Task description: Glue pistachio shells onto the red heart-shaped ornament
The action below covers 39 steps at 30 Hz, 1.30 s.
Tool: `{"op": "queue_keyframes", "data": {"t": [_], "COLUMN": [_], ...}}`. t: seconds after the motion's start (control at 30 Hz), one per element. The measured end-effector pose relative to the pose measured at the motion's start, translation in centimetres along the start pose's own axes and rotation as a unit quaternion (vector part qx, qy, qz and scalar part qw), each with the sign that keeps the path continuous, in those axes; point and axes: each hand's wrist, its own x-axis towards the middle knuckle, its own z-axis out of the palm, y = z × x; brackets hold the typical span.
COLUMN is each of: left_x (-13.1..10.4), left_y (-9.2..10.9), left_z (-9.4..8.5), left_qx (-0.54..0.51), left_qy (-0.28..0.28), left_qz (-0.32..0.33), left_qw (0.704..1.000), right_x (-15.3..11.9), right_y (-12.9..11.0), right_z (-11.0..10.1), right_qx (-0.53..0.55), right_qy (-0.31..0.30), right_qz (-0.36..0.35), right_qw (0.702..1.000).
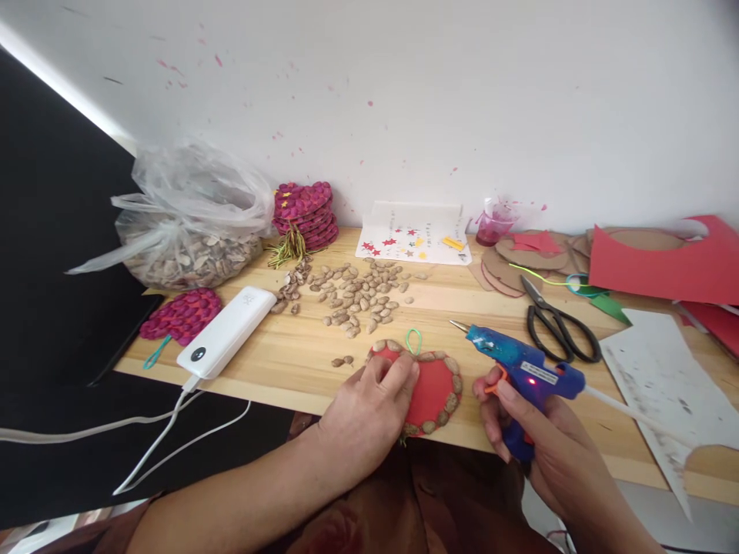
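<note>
A red disc point(432, 387) edged with tan shells lies at the table's front edge, a green loop point(413, 341) at its top. My left hand point(375, 400) rests on the disc's left part, fingers bent together and pressed down; what lies under the fingertips is hidden. In my right hand point(536, 431) is a blue glue gun point(513, 358) with a small red light, its nozzle pointing up and left, apart from the disc. Many loose shells point(361, 292) are scattered behind the disc. Two or three more shells point(342, 361) lie left of it.
At left are a bag of shells point(190, 258), a white power bank point(228, 335) with cables and a purple shell-covered piece point(185, 314). Purple stacked pieces point(305, 215), a paper point(398, 250) and a pink-stained cup point(493, 223) stand behind. Scissors point(554, 319) and red sheets point(663, 265) lie right.
</note>
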Motion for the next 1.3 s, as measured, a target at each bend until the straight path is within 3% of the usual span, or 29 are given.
{"op": "queue_keyframes", "data": {"t": [0.3, 0.53, 0.77, 0.93, 1.07, 1.17, 1.3], "left_x": [0.1, 0.1, -0.2, -1.2, -2.3, -3.3, -4.5], "left_y": [0.1, 0.3, -0.2, -2.7, -6.8, -9.2, -9.6], "left_z": [0.1, -0.1, 0.4, 0.7, 0.2, 0.2, 0.7], "left_qx": [0.018, 0.007, -0.016, -0.161, -0.169, -0.212, -0.286], "left_qy": [-0.006, -0.057, 0.011, 0.141, 0.225, 0.204, 0.166], "left_qz": [0.005, -0.018, -0.002, -0.005, -0.107, -0.168, -0.216], "left_qw": [1.0, 0.998, 1.0, 0.977, 0.954, 0.941, 0.919], "right_x": [0.1, 0.4, 0.2, 0.2, 0.2, 0.0, 0.0], "right_y": [0.5, 0.7, 0.4, 0.3, 0.1, -0.3, -0.9], "right_z": [-0.2, -0.5, -0.3, -0.2, -0.2, 0.0, 0.2], "right_qx": [0.005, 0.001, -0.007, -0.004, 0.007, 0.018, 0.021], "right_qy": [-0.002, 0.005, 0.015, 0.017, 0.017, 0.018, 0.012], "right_qz": [-0.014, -0.014, -0.013, -0.013, -0.004, 0.008, 0.01], "right_qw": [1.0, 1.0, 1.0, 1.0, 1.0, 1.0, 1.0]}}
